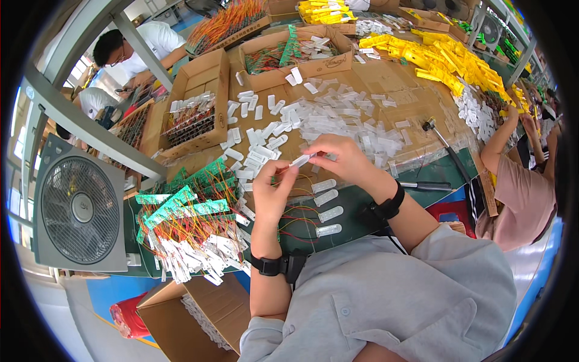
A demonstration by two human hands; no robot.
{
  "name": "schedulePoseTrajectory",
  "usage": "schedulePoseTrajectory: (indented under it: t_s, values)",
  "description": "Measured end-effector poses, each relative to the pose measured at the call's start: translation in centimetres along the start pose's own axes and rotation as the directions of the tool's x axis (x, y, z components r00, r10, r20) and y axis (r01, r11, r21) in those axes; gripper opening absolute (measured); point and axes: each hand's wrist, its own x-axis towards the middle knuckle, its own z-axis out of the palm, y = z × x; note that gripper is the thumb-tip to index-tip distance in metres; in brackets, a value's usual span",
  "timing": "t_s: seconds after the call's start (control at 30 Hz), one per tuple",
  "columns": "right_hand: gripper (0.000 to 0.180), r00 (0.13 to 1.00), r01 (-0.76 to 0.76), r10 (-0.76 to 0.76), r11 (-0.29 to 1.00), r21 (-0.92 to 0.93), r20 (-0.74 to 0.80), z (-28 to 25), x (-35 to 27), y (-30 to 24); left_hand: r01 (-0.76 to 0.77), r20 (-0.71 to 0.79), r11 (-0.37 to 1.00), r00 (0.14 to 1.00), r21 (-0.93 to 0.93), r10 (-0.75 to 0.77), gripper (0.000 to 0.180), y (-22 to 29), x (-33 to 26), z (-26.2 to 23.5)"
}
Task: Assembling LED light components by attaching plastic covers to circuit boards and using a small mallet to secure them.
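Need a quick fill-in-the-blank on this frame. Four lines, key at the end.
1. The left hand and the right hand pinch one small piece whose colour is ____.
2. The row of wired pieces nearest the bottom of the picture counts ____ in all.
3. The grey fan stands on the ____ side of the picture.
4. The hammer lies to the ____ of both hands.

Missing words: white; four; left; right.

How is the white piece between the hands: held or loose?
Held: the left hand and right hand pinch the white piece at opposite ends. Whether it is closed, I cannot tell.
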Motion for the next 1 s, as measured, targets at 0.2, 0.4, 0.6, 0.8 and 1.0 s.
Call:
schedulePoseTrajectory:
  t_s: [0.2, 0.4, 0.6, 0.8, 1.0]
  values:
    - [0.026, 0.973, -0.195, 0.221, 0.938, 0.288, -0.062, 0.5, -0.1, -1.0, -0.232, -0.011, 0.938, 0.97, 0.257, 0.243, 0.015, -0.1, -0.2, -0.1]
    - [0.032, 0.713, -0.692, 0.587, 0.497, 0.524, 0.384, -0.5, -0.6, 0.0, -0.465, 0.212, 0.664, 0.878, 0.586, 0.428, 0.015, 0.5, -0.3, 0.1]
    - [0.029, 0.812, -0.573, 0.517, 0.613, 0.544, 0.272, 0.6, -1.4, 1.1, -0.311, 0.107, 0.842, 0.95, 0.441, 0.295, 0.016, 0.5, -0.5, 0.8]
    - [0.023, 0.907, -0.406, 0.421, 0.868, 0.286, 0.013, 1.9, -2.2, -0.2, -0.088, 0.073, 0.936, 0.995, 0.34, 0.068, 0.016, -0.9, -0.2, 0.6]
    - [0.016, 0.922, -0.383, 0.386, 0.921, 0.068, -0.033, 2.6, -2.8, 0.0, 0.048, 0.058, 0.932, 0.996, 0.359, -0.074, 0.013, -1.4, -0.2, 0.5]
